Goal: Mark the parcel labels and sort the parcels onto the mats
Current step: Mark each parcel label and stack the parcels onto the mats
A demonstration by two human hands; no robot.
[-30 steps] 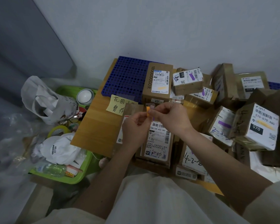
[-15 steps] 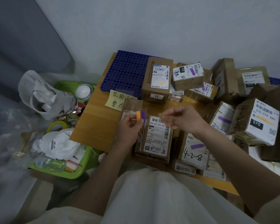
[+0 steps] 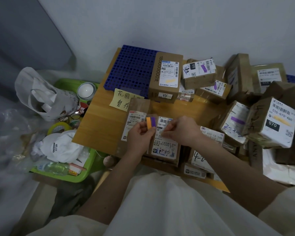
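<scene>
Two sticker strips, orange and purple (image 3: 150, 122), sit pinched in my left hand (image 3: 140, 136) while my right hand (image 3: 180, 132) pinches something unseen onto the parcel label (image 3: 165, 145) below, where it might crease or crookedly cover the barcode.

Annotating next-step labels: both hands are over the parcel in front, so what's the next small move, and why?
Probably press the strip down onto the parcel label. The right hand has its fingertips low on that label, seemingly pinching something small, though I can't make it out. The left hand holds the orange and purple sticker pad beside it.
</scene>
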